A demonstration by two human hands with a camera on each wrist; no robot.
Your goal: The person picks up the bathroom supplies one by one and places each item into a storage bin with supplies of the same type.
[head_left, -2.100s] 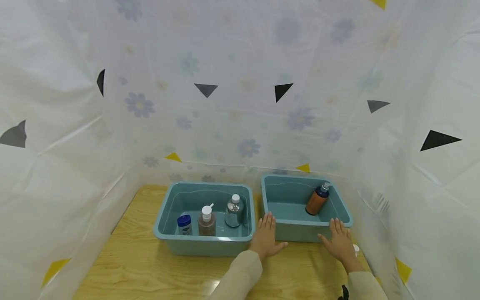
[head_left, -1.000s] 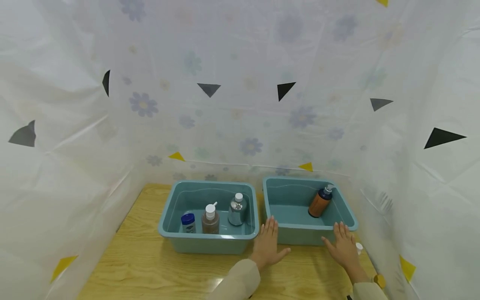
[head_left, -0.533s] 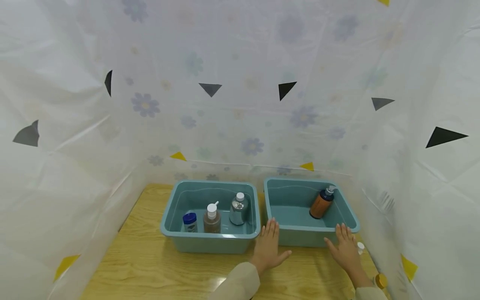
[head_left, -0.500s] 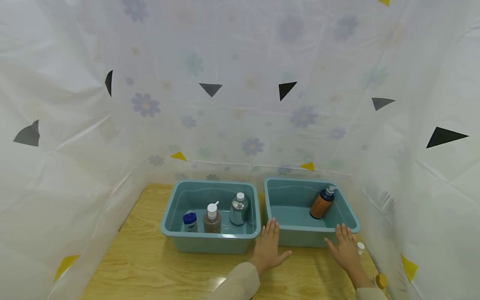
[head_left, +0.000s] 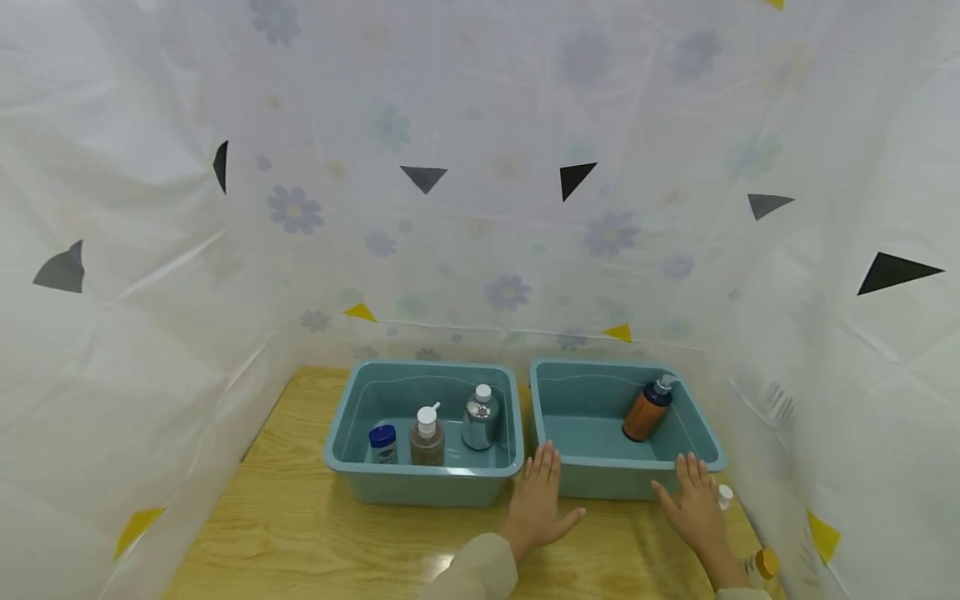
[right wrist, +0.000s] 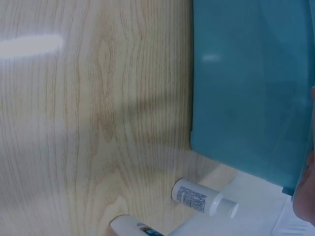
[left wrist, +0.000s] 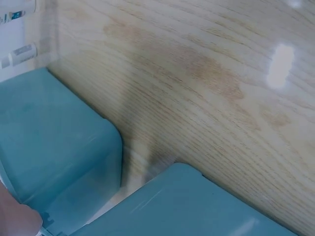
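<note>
Teal tub (head_left: 607, 481) ahead of the left hand (head_left: 536, 510) and right hand (head_left: 697, 512), both straight-fingered and apart at its near edge, seems mid-alignment, likely needing even pressure next.

Teal bin (head_left: 607, 482), rectangular, open-topped; sits upright. Near rim (head_left: 618, 463) at left fingers (head_left: 547, 467) and right fingers (head_left: 689, 477); body extends beyond them.

One teal plastic tub at left (head_left: 420, 488) and another teal plastic tub at right (head_left: 607, 481) stand side by side on a glossy wood-grain tabletop (head_left: 292, 517), with a white-capped bottle (right wrist: 197, 197) and a yellow-capped bottle (head_left: 765, 563) near its right edge.
</note>
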